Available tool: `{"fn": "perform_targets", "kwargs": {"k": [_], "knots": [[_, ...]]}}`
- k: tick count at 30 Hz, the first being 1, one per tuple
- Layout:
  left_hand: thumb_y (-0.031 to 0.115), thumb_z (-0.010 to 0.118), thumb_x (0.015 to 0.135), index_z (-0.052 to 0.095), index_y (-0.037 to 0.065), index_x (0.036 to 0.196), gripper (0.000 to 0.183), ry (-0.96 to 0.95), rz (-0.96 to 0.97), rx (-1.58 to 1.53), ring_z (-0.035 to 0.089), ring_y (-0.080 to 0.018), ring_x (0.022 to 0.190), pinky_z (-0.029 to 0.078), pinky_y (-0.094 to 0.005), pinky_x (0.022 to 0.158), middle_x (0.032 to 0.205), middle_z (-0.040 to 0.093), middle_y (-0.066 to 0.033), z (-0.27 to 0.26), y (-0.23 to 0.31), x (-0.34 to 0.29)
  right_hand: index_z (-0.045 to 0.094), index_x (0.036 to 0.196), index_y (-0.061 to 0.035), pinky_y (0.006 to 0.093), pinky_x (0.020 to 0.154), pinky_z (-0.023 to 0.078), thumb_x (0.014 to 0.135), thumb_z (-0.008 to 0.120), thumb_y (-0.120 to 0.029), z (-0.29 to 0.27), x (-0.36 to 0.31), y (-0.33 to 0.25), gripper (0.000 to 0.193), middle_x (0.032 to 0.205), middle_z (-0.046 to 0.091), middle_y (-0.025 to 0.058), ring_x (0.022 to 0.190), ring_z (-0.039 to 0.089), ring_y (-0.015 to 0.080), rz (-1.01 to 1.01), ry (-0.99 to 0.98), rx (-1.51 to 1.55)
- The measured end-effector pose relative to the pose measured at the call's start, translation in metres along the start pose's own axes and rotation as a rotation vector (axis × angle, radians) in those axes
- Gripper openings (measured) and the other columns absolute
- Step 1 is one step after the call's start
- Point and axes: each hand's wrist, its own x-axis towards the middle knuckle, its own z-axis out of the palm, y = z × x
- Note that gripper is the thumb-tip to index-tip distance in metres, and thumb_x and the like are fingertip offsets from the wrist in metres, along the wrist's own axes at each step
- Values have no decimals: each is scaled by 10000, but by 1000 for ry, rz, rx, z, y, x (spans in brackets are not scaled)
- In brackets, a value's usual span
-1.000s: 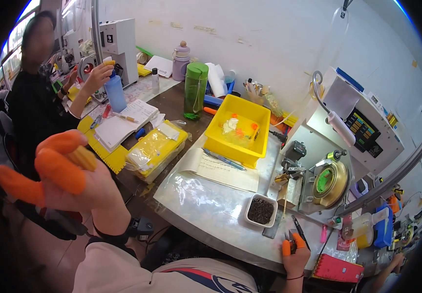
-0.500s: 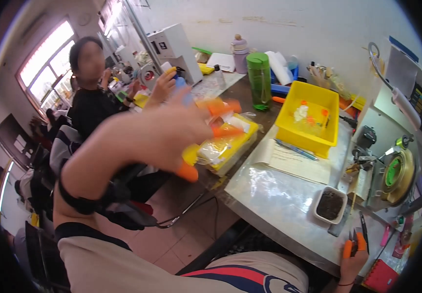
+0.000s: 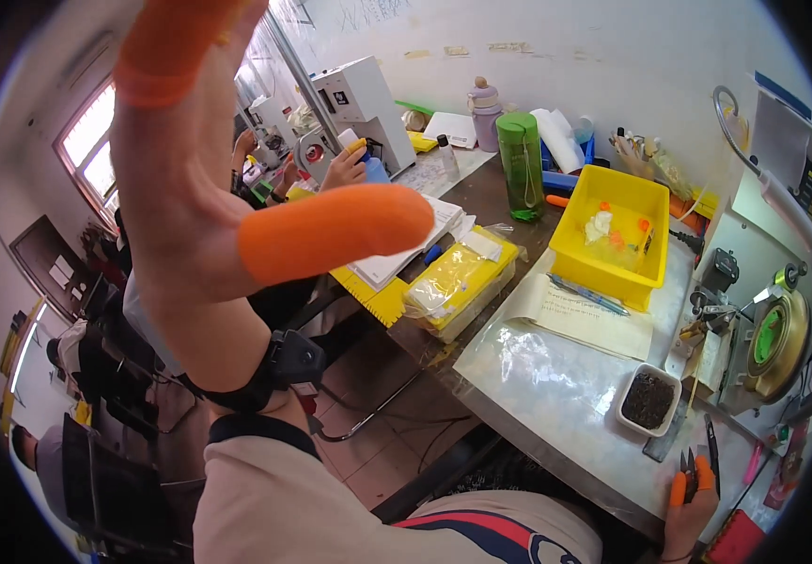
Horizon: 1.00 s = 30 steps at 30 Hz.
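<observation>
My left hand (image 3: 185, 202) is raised close to the view at the left, with orange finger cots on it. Its thumb sticks out to the right, apart from the finger above, and no object shows in it; the upper fingers run out of the picture. At the lower right, my right hand (image 3: 693, 508), also in orange cots, rests by the bench edge. Its fingers are closed around a dark two-pointed tool (image 3: 688, 461) whose exact kind I cannot make out. Beside it lies a slim black tool (image 3: 711, 451). A white tub (image 3: 650, 399) of dark grains stands just beyond.
A yellow bin (image 3: 655, 235) with small orange and white bits stands behind an open notebook (image 3: 575, 320) with pens. Left of them are a green bottle (image 3: 521, 164) and a plastic-wrapped yellow box (image 3: 462, 282). A wheel machine (image 3: 772, 343) and lamp (image 3: 782, 209) flank the right; co-workers sit at left.
My left hand has swung up and closer to the view, covering the co-worker's head. The view has shifted slightly; my right hand stays by the bench edge with the tool.
</observation>
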Motion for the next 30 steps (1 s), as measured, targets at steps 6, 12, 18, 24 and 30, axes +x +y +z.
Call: {"fn": "perform_targets", "kwargs": {"k": [6, 12, 18, 24, 30], "knots": [[223, 708, 664, 508, 101, 1141, 532, -331, -233, -139, 476, -278, 1046, 282, -426, 948, 1168, 505, -111, 154, 14, 19, 547, 1049, -8, 334, 707, 444, 775, 595, -165, -22, 23, -27, 320, 889, 568, 180, 811, 548, 306, -266, -105, -312], [223, 654, 719, 532, 85, 1054, 382, 118, -353, -424, 524, -306, 911, 378, -384, 861, 1016, 567, -97, 244, 28, 51, 454, 1132, 38, 366, 876, 365, 795, 567, -130, -42, 34, -61, 393, 1103, 472, 199, 1046, 452, 304, -257, -192, -184], [220, 635, 725, 541, 87, 974, 297, 337, -275, -612, 500, -306, 766, 388, -372, 731, 860, 569, -100, 299, 39, 87, 299, 1272, 22, 337, 967, 295, 845, 476, -67, -18, 53, -76, 471, 1246, 391, 133, 1143, 390, 220, 1, -220, 590], [180, 636, 711, 537, 60, 948, 283, 354, -228, -740, 491, -305, 732, 382, -368, 697, 751, 527, -108, 312, 36, 110, 280, 1283, 14, 311, 962, 302, 884, 408, -41, -8, 78, -97, 422, 1263, 380, 108, 1130, 405, 196, 95, -29, 320], [177, 628, 707, 533, 47, 934, 278, 333, -266, -793, 497, -303, 727, 379, -365, 702, 765, 537, -106, 331, 23, 101, 326, 1301, -83, 303, 1021, 145, 924, 339, -204, 33, 120, -48, 396, 1362, 268, 19, 1263, 210, 129, 330, 96, 1015]]}}
